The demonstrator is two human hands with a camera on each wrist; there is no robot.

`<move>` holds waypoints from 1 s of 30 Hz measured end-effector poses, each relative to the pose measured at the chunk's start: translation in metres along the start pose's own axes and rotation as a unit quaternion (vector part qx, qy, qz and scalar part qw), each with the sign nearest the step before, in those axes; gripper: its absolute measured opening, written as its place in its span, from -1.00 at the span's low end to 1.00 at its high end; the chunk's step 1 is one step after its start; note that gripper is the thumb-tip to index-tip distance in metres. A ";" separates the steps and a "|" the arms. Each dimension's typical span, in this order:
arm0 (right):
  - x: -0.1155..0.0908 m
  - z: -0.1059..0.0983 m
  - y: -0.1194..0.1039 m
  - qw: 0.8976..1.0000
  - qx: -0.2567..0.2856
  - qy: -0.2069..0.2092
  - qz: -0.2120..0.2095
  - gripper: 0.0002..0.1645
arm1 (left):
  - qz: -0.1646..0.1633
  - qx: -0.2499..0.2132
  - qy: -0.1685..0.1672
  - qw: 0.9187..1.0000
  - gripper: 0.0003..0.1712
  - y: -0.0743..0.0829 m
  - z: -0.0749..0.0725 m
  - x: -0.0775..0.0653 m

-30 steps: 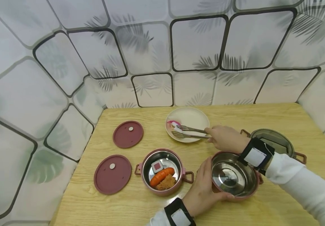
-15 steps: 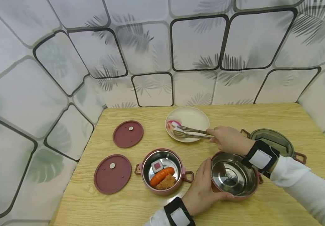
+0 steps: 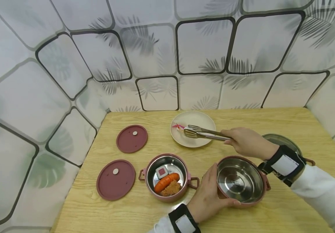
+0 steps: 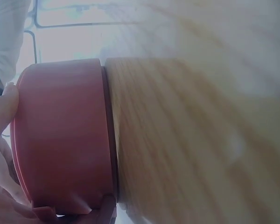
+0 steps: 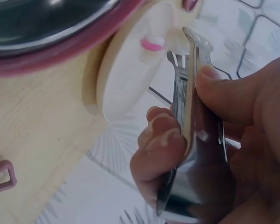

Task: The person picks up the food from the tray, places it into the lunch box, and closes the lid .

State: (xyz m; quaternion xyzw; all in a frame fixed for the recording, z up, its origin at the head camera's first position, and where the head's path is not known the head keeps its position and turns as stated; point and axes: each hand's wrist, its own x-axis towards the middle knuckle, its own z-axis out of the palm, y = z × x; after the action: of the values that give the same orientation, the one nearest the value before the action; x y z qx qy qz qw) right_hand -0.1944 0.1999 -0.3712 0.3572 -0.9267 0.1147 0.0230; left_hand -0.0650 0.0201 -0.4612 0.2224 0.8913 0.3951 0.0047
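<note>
My left hand [image 3: 206, 200] holds the near left side of an empty pink pot [image 3: 240, 184] with a steel inside; its thumb lies at the rim. In the left wrist view the pot's outer wall [image 4: 65, 135] fills the left side. My right hand [image 3: 252, 142] grips metal serving tongs [image 3: 205, 133] by the sides. Their tips hover over a cream plate [image 3: 206, 119], apart from each other, and I see nothing between them. A small pink and white food piece [image 3: 179, 127] lies on the plate's left part, left of the tips.
Left of my left hand stands a second pink pot [image 3: 182, 192] holding a sausage [image 3: 166, 182], a sushi roll [image 3: 162, 171] and a brown fried piece [image 3: 171, 188]. Two maroon lids [image 3: 116, 187] lie at the left. A grey-green oval pot [image 3: 284, 140] sits behind my right wrist.
The tongs have drawn back to the right with my right hand, away from the pink and white piece, which stays on the plate. My left hand has kept its place on the pot.
</note>
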 end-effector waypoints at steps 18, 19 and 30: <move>-0.068 -0.056 0.007 0.999 0.021 0.033 -0.013 -0.51 | -0.025 -0.024 -0.017 0.999 0.29 0.001 0.000 0.002; -0.072 -0.059 0.006 0.999 0.020 0.036 -0.012 -0.51 | -0.026 -0.026 -0.017 0.999 0.29 0.001 -0.001 0.002; -0.128 -0.074 0.008 0.999 -0.008 0.027 0.023 -0.48 | -0.031 -0.022 -0.014 0.999 0.30 0.002 0.001 0.003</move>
State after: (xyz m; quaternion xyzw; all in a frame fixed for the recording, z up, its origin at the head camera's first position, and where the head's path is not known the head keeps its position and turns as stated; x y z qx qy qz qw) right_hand -0.1076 0.3066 -0.3170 0.3321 -0.9347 0.1174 0.0481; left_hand -0.0667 0.0231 -0.4604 0.1998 0.8888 0.4111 0.0348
